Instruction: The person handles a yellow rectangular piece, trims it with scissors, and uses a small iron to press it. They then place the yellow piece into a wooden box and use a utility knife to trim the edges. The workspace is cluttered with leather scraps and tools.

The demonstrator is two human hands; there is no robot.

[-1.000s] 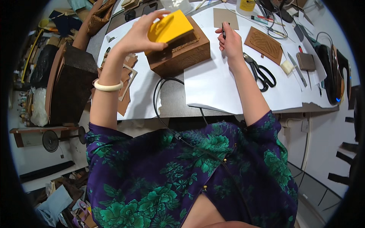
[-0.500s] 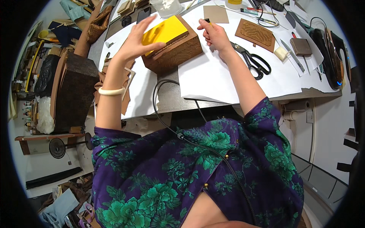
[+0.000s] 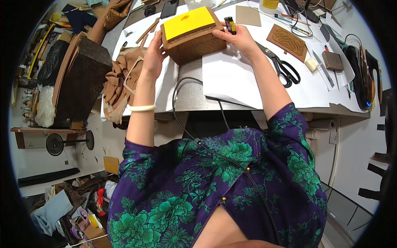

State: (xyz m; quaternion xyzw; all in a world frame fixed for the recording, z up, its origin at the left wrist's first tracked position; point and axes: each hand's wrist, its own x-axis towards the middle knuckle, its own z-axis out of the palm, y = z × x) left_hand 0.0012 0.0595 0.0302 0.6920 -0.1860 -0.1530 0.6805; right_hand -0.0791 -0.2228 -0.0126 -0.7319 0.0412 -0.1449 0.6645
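A carved brown box (image 3: 194, 46) with a bright yellow top panel (image 3: 189, 22) is held between both hands over the far middle of the table. My left hand (image 3: 154, 56) is closed against its left side, thumb toward me and fingers along the wall. My right hand (image 3: 240, 39) grips the right corner, thumb on the rim, its other fingers partly hidden. A small black-and-yellow lighter-shaped thing (image 3: 230, 25) stands up out of this same hand. The yellow panel has a small brownish mark near its far edge.
Black-handled scissors (image 3: 285, 70) lie right of my right forearm. Beyond are a carved brown panel (image 3: 287, 42), a pale block (image 3: 312, 64) and a brown block-headed tool (image 3: 332, 60). Crumpled brown leather (image 3: 122, 76) lies at left. A black cable (image 3: 175, 93) hangs over the table edge.
My left hand has come down from above the yellow top to the box's left side. My right hand now grips the right corner. The box appears turned slightly; the whole view has shifted.
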